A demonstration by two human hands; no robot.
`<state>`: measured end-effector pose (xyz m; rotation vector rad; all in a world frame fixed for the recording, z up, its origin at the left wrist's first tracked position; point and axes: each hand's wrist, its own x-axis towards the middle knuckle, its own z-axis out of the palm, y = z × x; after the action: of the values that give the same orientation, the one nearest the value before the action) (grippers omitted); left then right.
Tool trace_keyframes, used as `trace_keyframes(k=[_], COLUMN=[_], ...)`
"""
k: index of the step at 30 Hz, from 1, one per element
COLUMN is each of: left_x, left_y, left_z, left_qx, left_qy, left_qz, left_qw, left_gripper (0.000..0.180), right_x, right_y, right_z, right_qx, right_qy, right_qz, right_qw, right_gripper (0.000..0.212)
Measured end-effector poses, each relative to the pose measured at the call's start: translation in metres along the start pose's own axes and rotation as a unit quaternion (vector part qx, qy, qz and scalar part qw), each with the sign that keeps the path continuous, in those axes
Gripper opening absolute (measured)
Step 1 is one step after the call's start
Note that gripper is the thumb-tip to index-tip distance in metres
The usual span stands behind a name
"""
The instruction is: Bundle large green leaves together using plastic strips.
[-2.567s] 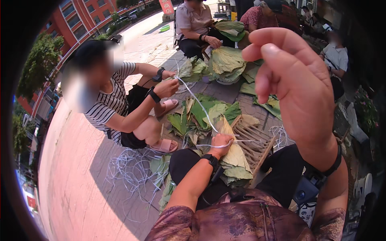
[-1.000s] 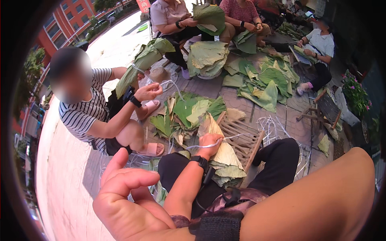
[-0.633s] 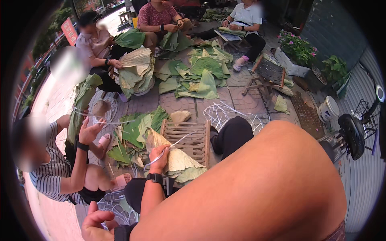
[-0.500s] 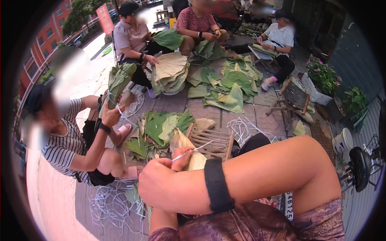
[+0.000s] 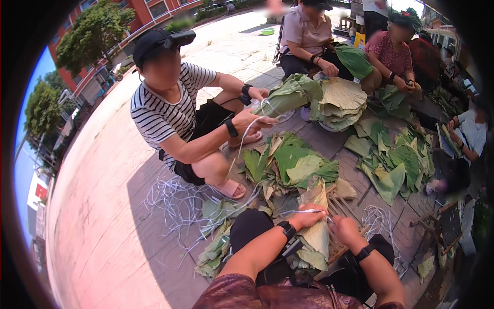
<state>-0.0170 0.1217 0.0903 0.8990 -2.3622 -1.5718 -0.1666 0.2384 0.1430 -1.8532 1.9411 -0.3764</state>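
Note:
A tied-looking bundle of large dried leaves, pale yellow-green, stands between my knees against a slatted wooden stool. My left hand is closed at the left side of the bundle's upper part, and a white plastic strip sticks out of its grip to the left. At the bundle's right side my right hand is closed in a fist, with a short white piece of strip showing at its fingers. The strip's course around the bundle is hidden by my hands.
The slatted wooden stool is under the bundle. Green leaves lie ahead, with another heap farther right. Tangled white strips spread at left. A person in stripes holds a leaf bundle; other people sit beyond.
My view has swung left. My right arm, earlier crossed leftward over my front, is back on the right, and its hand has moved to the bundle's right side.

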Motion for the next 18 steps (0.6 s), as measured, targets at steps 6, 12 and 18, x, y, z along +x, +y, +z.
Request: trace_keyframes(k=[6, 12, 18], left_x=[0.012, 0.023, 0.035], left_y=[0.002, -0.013, -0.005], left_z=[0.003, -0.007, -0.022], left_qx=[0.068, -0.147, -0.209], left_qy=[0.017, -0.099, -0.165], left_qz=[0.019, -0.069, -0.144], left_qw=[0.997, 0.982, 0.953], left_gripper=[0.026, 0.023, 0.016], right_x=[0.02, 0.035, 0.031], right_y=[0.046, 0.036, 0.036], right_z=[-0.017, -0.023, -0.014], right_qx=[0.156, 0.256, 0.271], right_qy=[0.003, -0.076, -0.121], right_qz=[-0.024, -0.039, -0.094], right_qw=[0.987, 0.963, 0.95], right_gripper=[0.015, 0.014, 0.015])
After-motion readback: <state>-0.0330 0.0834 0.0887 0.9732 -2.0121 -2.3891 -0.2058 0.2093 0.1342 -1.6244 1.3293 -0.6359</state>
